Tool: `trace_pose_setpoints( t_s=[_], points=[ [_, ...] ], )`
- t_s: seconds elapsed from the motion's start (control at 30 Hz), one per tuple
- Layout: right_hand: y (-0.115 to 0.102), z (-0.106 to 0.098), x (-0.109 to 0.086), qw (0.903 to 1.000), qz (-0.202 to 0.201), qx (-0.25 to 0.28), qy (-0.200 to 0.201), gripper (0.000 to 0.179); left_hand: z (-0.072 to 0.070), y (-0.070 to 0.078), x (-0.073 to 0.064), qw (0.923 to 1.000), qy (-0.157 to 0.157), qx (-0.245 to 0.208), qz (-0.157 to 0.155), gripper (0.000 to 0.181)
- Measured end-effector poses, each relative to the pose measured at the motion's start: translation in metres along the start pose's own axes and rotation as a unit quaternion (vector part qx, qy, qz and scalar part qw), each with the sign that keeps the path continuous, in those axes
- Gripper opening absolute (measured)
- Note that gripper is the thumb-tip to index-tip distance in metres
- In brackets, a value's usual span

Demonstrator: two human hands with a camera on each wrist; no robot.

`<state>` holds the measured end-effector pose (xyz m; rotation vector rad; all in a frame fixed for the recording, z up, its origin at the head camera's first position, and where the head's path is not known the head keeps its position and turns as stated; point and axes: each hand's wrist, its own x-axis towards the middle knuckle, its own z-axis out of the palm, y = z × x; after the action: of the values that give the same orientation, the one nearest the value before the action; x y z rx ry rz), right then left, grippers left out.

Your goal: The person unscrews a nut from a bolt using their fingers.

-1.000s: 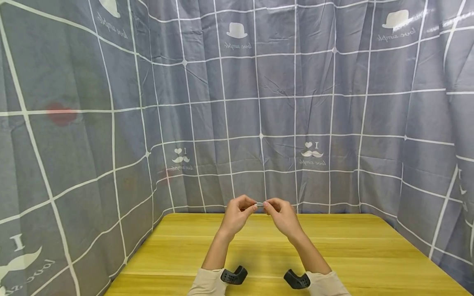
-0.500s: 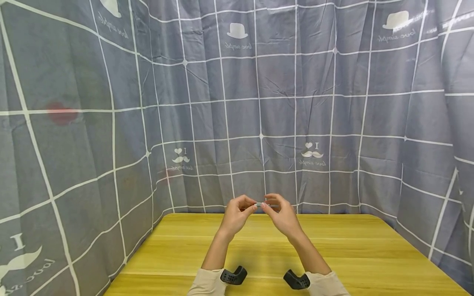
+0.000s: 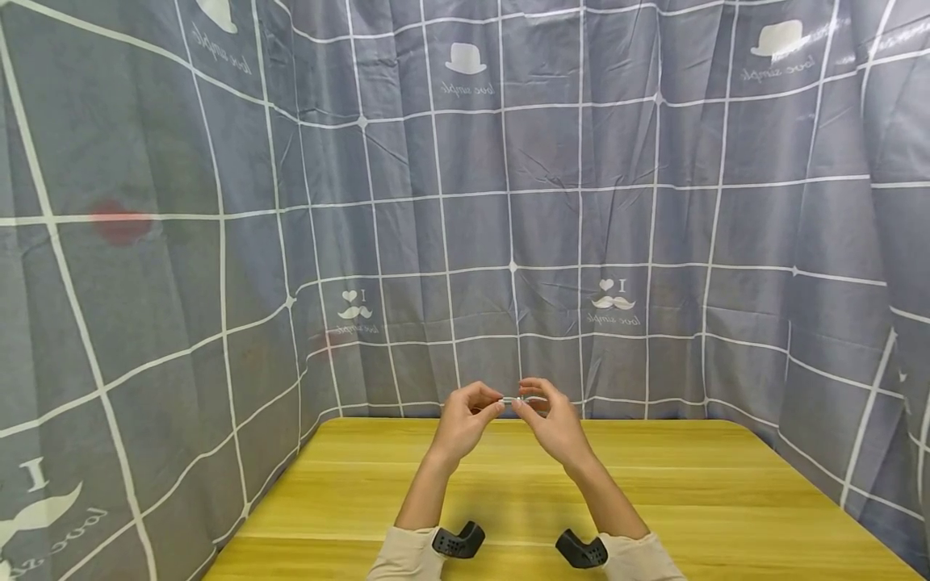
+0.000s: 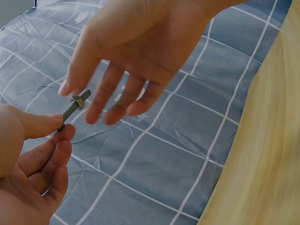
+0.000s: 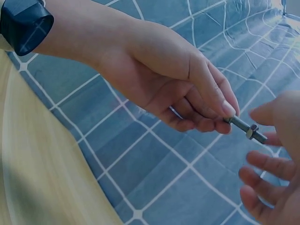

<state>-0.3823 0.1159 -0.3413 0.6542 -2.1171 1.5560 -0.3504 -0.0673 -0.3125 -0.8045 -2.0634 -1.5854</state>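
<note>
My left hand (image 4: 33, 164) pinches one end of a metal bolt (image 4: 70, 110) between thumb and fingertips. A hex nut (image 4: 78, 101) sits on the thread close to the bolt's free end. In the right wrist view the bolt (image 5: 240, 124) points toward my right hand (image 5: 281, 164), with the nut (image 5: 252, 131) just short of its tip. The right hand's fingers are spread and relaxed around that end; its thumb stands apart from the nut. The head view shows my left hand (image 3: 463, 424) and right hand (image 3: 555, 428) raised over the table's far edge.
A yellow wood-grain table (image 3: 523, 492) lies under the forearms. Grey curtains (image 3: 552, 226) with white grid lines hang behind and at the sides. A black wrist camera mount (image 3: 459, 541) is on the left wrist, and another mount (image 3: 583, 549) on the right.
One second ago the right fingertips were closed together at the bolt's end; since then they have spread apart. The left hand has kept its hold in the same place.
</note>
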Motion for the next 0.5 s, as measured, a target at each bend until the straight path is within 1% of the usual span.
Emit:
trace_pose_setpoints(
  t_s=[0.13, 0.27, 0.3, 0.37, 0.43, 0.5],
  points=[
    [0.0013, -0.0008, 0.0000, 0.9999, 0.007, -0.006, 0.007, 0.023, 0.0004, 0.0009, -0.0006, 1.0000, -0.001, 0.003, -0.001, 0.011],
    [0.0009, -0.0018, 0.0016, 1.0000, -0.003, 0.000, 0.004, 0.012, 0.0004, 0.0000, 0.0001, 1.0000, 0.001, 0.002, 0.000, 0.010],
    [0.0004, -0.0019, 0.0020, 1.0000, -0.005, 0.002, 0.003, 0.012, 0.0004, -0.0003, 0.0004, 1.0000, 0.001, 0.002, 0.000, 0.011],
    [-0.0007, -0.0021, 0.0022, 1.0000, -0.004, 0.003, 0.001, 0.020, 0.0004, -0.0011, 0.0010, 1.0000, 0.002, 0.001, 0.000, 0.010],
    [-0.0011, -0.0019, 0.0016, 1.0000, 0.005, -0.003, -0.004, 0.029, 0.0003, -0.0017, 0.0011, 1.0000, 0.002, 0.002, -0.001, 0.010],
    [-0.0007, -0.0016, 0.0005, 0.9998, 0.018, -0.009, -0.010, 0.034, 0.0003, -0.0021, 0.0011, 1.0000, 0.000, 0.001, -0.003, 0.009]
  ],
)
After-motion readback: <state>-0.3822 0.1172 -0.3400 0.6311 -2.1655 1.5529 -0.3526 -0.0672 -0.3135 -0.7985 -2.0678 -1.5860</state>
